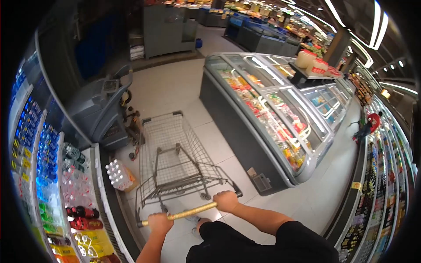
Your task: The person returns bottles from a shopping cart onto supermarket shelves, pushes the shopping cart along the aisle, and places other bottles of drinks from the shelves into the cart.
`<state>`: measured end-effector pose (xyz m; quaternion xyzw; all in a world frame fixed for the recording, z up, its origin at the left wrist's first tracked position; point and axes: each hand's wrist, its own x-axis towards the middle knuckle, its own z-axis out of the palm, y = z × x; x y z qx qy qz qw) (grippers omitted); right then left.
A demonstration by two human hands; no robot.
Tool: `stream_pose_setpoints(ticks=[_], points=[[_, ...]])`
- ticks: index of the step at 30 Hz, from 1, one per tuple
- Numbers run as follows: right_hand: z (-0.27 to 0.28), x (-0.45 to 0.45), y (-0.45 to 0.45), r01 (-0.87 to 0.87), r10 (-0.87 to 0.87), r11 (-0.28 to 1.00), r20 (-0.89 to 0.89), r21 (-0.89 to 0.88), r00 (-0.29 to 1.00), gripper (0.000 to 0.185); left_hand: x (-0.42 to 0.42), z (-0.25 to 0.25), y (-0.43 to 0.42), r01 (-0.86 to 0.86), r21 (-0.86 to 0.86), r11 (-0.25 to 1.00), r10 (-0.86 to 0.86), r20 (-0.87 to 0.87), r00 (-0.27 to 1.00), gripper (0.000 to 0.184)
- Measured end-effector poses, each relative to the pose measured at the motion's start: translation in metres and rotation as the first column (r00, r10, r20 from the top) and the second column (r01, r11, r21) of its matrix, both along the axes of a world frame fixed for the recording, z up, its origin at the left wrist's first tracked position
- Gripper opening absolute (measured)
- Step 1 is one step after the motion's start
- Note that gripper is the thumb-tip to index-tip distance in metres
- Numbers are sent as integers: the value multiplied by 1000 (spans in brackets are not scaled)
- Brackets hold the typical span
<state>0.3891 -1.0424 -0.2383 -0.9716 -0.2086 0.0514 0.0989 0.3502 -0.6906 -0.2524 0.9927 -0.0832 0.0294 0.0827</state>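
Note:
A wire shopping cart (173,151) stands in front of me with nothing visible in its basket. Its yellowish handlebar (191,211) runs across at waist height, tilted up toward the right. Near the bar's left end, my left hand (159,222) is wrapped round it. My right hand (226,201) grips the same bar close to its dark right end. Both sets of fingers are closed on the handle.
A glass-topped chest freezer (239,131) with packaged food flanks the cart on the right. Drink shelves (79,188) line the left. A bottle pack (120,175) and a grey floor machine (103,107) stand left of the cart. Someone in red (373,122) is far right.

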Motion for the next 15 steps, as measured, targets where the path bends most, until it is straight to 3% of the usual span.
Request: stream_pose_setpoints(ticks=[4, 7, 12, 15], points=[[-7, -51, -33, -39, 37, 999, 62, 28, 997, 12, -59, -1, -31, -17, -21, 1000, 16, -72, 997, 30], [-2, -83, -51, -28, 28, 999, 40, 18, 999, 13, -102, -12, -51, -18, 51, 999, 20, -37, 999, 30], [1, -118, -85, -61, 63, 998, -109, 19, 992, 12, -156, 4, -82, 32, -85, 996, -43, -122, 992, 31], [-8, -138, -107, -63, 67, 997, -91, 40, 994, 13, -183, 6, -108, -7, -50, 999, -1, -153, 988, 32]])
